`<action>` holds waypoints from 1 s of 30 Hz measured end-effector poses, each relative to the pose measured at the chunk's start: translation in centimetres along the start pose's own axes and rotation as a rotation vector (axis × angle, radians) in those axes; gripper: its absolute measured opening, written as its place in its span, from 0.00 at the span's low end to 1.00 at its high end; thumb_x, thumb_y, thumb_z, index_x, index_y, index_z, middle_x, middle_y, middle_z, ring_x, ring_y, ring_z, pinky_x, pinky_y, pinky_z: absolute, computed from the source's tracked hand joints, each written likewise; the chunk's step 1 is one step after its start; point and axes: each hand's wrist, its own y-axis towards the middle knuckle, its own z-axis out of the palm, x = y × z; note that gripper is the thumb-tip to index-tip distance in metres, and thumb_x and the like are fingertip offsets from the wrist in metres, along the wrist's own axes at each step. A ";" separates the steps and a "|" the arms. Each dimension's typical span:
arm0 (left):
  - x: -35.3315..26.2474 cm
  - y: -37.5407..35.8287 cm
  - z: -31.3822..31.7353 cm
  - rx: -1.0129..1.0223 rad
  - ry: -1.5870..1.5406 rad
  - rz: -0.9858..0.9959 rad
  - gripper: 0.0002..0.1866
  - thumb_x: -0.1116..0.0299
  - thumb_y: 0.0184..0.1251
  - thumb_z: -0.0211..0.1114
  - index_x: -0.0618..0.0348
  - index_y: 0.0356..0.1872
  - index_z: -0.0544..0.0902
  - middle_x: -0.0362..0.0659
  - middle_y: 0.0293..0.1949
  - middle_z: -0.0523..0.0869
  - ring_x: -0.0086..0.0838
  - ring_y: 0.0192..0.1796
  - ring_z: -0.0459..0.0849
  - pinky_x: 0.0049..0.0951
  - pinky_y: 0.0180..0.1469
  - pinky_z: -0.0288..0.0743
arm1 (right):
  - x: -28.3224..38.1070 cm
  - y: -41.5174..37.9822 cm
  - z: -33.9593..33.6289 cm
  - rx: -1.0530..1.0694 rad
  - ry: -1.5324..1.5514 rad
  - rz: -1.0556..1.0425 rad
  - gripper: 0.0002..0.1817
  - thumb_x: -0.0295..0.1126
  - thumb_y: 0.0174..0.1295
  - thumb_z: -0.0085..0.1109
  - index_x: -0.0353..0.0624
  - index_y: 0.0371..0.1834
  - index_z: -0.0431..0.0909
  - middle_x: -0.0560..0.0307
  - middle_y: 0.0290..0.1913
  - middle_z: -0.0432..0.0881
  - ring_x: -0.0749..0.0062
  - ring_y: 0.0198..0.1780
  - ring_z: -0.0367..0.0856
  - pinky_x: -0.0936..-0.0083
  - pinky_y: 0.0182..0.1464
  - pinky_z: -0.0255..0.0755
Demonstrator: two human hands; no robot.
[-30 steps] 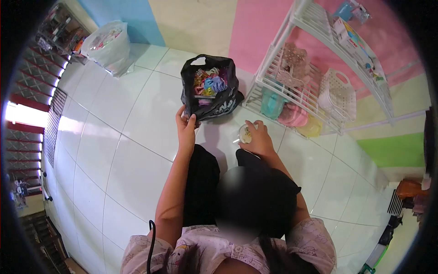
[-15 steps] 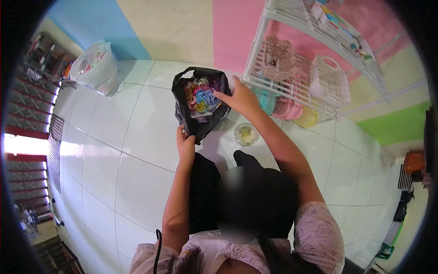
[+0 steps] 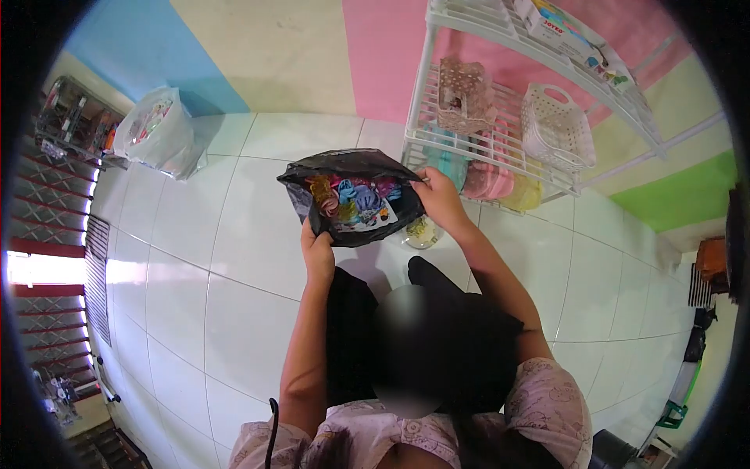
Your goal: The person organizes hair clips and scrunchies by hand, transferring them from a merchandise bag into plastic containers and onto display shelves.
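Note:
A black plastic bag [image 3: 351, 162] is stretched wide between my hands, its mouth facing me. My left hand [image 3: 318, 248] is closed on its near left edge. At the right side, my right hand [image 3: 439, 197] pinches the rim. Inside lie colourful scrunchies [image 3: 367, 197] in blue, yellow, pink and other colours, along with a white printed card [image 3: 370, 220]. Just beyond the bag's lower right corner, a round clear container [image 3: 423, 233] with yellowish contents sits on the floor, partly covered by the bag.
White shelving [image 3: 500, 144] at the right holds a white basket [image 3: 556, 129], a brownish-pink basket [image 3: 464, 95] and pink, teal and yellow items. A white plastic bag [image 3: 160, 137] stands by the wall at left. Tiled floor [image 3: 250, 234] surrounds me.
My right hand has moved from the bag's opening onto its right rim and taken hold. The bag's mouth is now pulled wider sideways, and it covers part of the round container.

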 end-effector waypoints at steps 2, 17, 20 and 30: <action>-0.1 -0.4 0.0 -0.031 -0.062 0.002 0.26 0.82 0.47 0.47 0.66 0.52 0.76 0.39 0.41 0.80 0.23 0.43 0.76 0.20 0.46 0.70 | -0.2 -0.8 -0.1 0.010 -0.006 -0.055 0.07 0.29 0.69 0.57 0.36 0.43 0.74 0.57 0.26 0.81 0.80 0.26 0.78 0.78 0.27 0.68; -3.0 0.1 -1.5 -0.574 -0.191 0.066 0.26 0.80 0.46 0.49 0.70 0.53 0.70 0.42 0.39 0.77 0.28 0.39 0.75 0.23 0.45 0.70 | 1.5 -3.5 2.9 0.337 0.235 0.183 0.11 0.39 0.72 0.55 0.46 0.41 0.67 0.64 0.22 0.76 0.83 0.17 0.70 0.81 0.17 0.62; -3.1 1.0 -1.3 -0.425 -0.130 0.090 0.24 0.80 0.47 0.49 0.68 0.51 0.71 0.42 0.37 0.76 0.27 0.37 0.74 0.23 0.44 0.70 | 1.2 -3.7 1.8 0.184 0.308 0.242 0.11 0.38 0.71 0.57 0.43 0.40 0.69 0.61 0.22 0.74 0.80 0.17 0.71 0.79 0.18 0.66; -2.8 1.7 4.5 -0.147 -0.225 0.071 0.10 0.83 0.47 0.49 0.59 0.32 0.69 0.35 0.30 0.71 0.18 0.33 0.67 0.18 0.37 0.63 | -1.2 -6.6 -4.1 0.000 0.163 0.140 0.10 0.37 0.71 0.56 0.43 0.40 0.71 0.61 0.27 0.78 0.84 0.22 0.72 0.80 0.24 0.67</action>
